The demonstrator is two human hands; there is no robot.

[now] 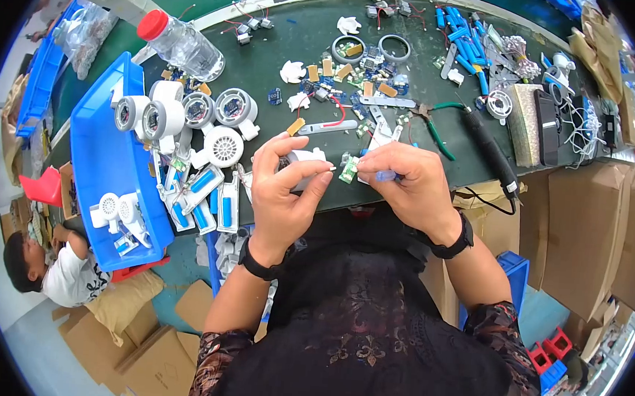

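My left hand [282, 199] is closed around a white rounded plastic housing [310, 158], partly hidden behind the fingers. Its thumb and index finger meet at the housing's near side. Just to the right, my right hand [415, 186] pinches a small green circuit board [349, 169] between thumb and fingertips. A bluish translucent piece [386, 175] shows under those right fingers; its kind is unclear. White handheld fans with grey rims [233, 107] stand left of my left hand. Below them lie opened white handles with blue battery cells [204, 181].
A blue bin [103, 157] stands at the left, near a red-capped clear jar [188, 45]. Green-handled pliers [437, 133] and a black soldering iron [489, 147] lie to the right. Circuit boards, grey rings [395, 48] and blue cells [462, 42] cover the far bench. Someone in white [69, 278] sits lower left.
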